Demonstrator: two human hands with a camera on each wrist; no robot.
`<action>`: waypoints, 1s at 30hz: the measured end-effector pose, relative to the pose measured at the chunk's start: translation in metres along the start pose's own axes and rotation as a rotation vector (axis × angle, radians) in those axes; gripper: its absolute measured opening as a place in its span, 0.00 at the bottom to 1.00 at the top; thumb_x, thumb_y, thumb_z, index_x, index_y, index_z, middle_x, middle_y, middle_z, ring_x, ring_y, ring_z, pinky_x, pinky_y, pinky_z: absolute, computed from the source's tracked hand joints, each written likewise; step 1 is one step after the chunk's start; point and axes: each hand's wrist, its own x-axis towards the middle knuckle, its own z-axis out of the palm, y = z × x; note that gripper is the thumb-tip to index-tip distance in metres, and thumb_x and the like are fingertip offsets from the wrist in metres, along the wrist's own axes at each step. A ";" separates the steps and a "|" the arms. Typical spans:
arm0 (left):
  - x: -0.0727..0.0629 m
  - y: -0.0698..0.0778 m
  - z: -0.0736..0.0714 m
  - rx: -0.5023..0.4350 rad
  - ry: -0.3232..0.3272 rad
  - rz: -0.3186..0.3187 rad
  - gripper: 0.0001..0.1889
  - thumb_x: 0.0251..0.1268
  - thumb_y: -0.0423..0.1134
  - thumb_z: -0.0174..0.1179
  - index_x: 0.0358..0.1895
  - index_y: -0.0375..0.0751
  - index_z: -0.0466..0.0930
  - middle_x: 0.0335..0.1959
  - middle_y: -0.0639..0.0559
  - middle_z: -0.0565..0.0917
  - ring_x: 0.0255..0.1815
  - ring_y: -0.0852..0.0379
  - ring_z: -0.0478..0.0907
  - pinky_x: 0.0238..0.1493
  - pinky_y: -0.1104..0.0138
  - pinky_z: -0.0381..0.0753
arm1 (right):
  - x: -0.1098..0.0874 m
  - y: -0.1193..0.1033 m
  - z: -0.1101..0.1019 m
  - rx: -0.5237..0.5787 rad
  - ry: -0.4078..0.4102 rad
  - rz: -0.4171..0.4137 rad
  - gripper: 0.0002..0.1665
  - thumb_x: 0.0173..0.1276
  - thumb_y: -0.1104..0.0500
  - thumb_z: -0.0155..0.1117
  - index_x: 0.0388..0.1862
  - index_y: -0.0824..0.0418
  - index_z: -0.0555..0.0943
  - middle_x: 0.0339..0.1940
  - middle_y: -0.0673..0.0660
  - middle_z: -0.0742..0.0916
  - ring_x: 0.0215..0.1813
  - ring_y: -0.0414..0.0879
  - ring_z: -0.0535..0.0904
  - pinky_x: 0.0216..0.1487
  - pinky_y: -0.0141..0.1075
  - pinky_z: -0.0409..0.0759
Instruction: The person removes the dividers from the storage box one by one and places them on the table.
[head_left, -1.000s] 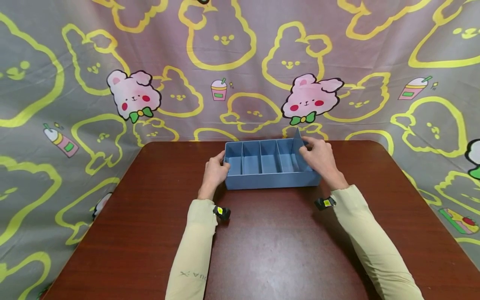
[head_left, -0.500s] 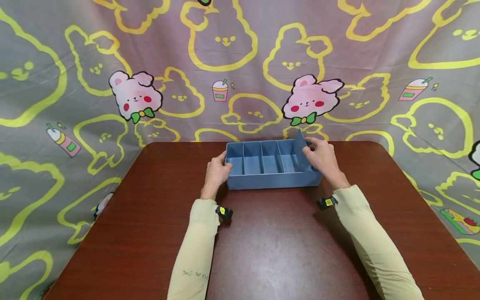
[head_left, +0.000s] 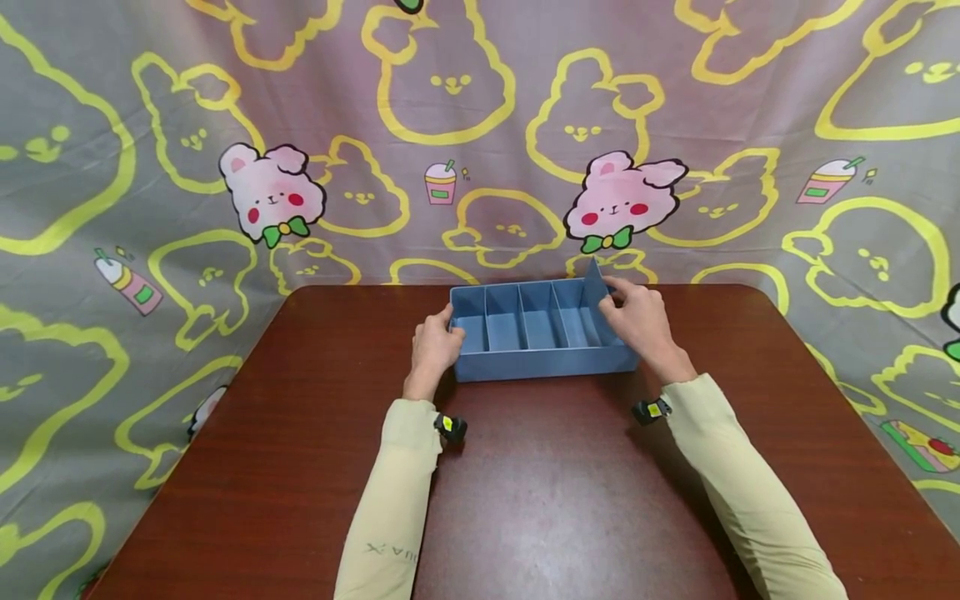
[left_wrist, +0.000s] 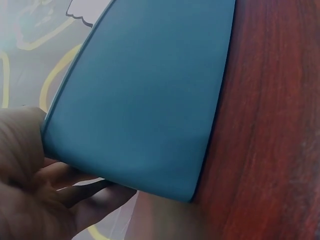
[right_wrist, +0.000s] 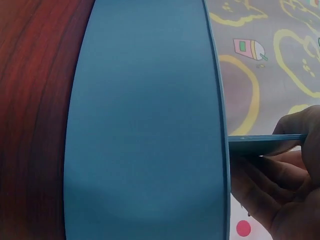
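Observation:
A long blue divider box (head_left: 546, 365) lies near the table's back edge, its inside split into several compartments by thin upright dividers. My left hand (head_left: 437, 346) grips the box's left end, thumb at the rim; in the left wrist view the fingers of this left hand (left_wrist: 60, 197) curl round the end wall. At the other end, my right hand (head_left: 641, 323) pinches a loose-looking blue divider (head_left: 597, 292) that stands tilted, one corner above the rim. The right wrist view has that divider (right_wrist: 260, 144) between thumb and fingers, just over the box wall (right_wrist: 145, 110). Its lower edge is hidden.
Beneath the box is a dark red-brown wooden table (head_left: 525, 500) with rounded back corners. A grey-pink curtain (head_left: 480, 100) with cartoon prints hangs right behind and beside it. Small black cameras sit on both wrists.
The box has shifted very slightly left over the last half second. My right hand and the divider moved a little left with it. Both hands keep their hold.

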 end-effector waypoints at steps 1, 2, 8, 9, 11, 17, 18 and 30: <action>0.000 0.000 -0.001 -0.002 -0.006 -0.001 0.32 0.62 0.37 0.51 0.73 0.49 0.65 0.29 0.43 0.82 0.12 0.56 0.57 0.25 0.63 0.64 | 0.000 0.000 0.001 -0.009 0.005 -0.010 0.24 0.65 0.62 0.54 0.59 0.66 0.81 0.28 0.64 0.89 0.09 0.41 0.62 0.14 0.33 0.59; 0.000 0.000 -0.001 -0.003 -0.014 -0.001 0.32 0.63 0.37 0.51 0.74 0.49 0.65 0.24 0.44 0.79 0.10 0.57 0.55 0.23 0.63 0.63 | 0.000 0.000 0.001 -0.017 0.008 -0.018 0.24 0.65 0.63 0.54 0.59 0.66 0.81 0.26 0.63 0.88 0.09 0.41 0.62 0.14 0.33 0.59; -0.002 0.002 -0.004 0.017 -0.030 0.008 0.32 0.64 0.37 0.50 0.74 0.48 0.64 0.32 0.41 0.85 0.09 0.59 0.51 0.22 0.64 0.59 | -0.002 -0.002 0.000 -0.049 0.022 -0.068 0.24 0.65 0.63 0.53 0.58 0.67 0.81 0.19 0.60 0.85 0.08 0.38 0.59 0.14 0.34 0.59; -0.002 0.002 -0.004 0.017 -0.030 0.009 0.32 0.63 0.37 0.50 0.74 0.48 0.64 0.39 0.40 0.87 0.10 0.59 0.51 0.23 0.64 0.59 | -0.001 -0.001 0.000 -0.050 0.029 -0.075 0.24 0.64 0.64 0.53 0.58 0.67 0.81 0.19 0.60 0.85 0.08 0.37 0.58 0.14 0.34 0.59; -0.002 0.002 -0.005 0.029 -0.029 0.010 0.32 0.63 0.37 0.50 0.74 0.48 0.64 0.54 0.42 0.85 0.10 0.58 0.51 0.23 0.64 0.59 | -0.001 -0.001 -0.001 -0.042 0.041 -0.074 0.23 0.64 0.64 0.54 0.57 0.66 0.82 0.19 0.60 0.86 0.07 0.35 0.57 0.13 0.34 0.58; -0.003 0.005 -0.006 0.057 -0.047 0.002 0.32 0.64 0.36 0.50 0.74 0.49 0.64 0.65 0.46 0.78 0.12 0.57 0.54 0.25 0.64 0.61 | 0.001 -0.003 -0.004 -0.011 0.017 -0.009 0.24 0.63 0.63 0.54 0.57 0.67 0.82 0.28 0.64 0.89 0.08 0.41 0.61 0.13 0.34 0.58; -0.003 0.005 -0.006 0.056 -0.051 -0.001 0.31 0.64 0.36 0.50 0.74 0.49 0.64 0.65 0.45 0.79 0.12 0.57 0.55 0.25 0.64 0.62 | 0.001 -0.004 -0.004 -0.010 0.003 0.003 0.24 0.63 0.63 0.53 0.57 0.67 0.82 0.29 0.65 0.89 0.08 0.42 0.62 0.13 0.34 0.58; -0.003 0.008 -0.001 0.146 -0.032 0.045 0.32 0.64 0.34 0.50 0.74 0.48 0.64 0.26 0.39 0.83 0.12 0.55 0.57 0.25 0.63 0.66 | 0.003 -0.010 -0.012 -0.059 -0.058 0.073 0.26 0.64 0.62 0.51 0.60 0.66 0.80 0.10 0.55 0.76 0.07 0.47 0.59 0.10 0.40 0.60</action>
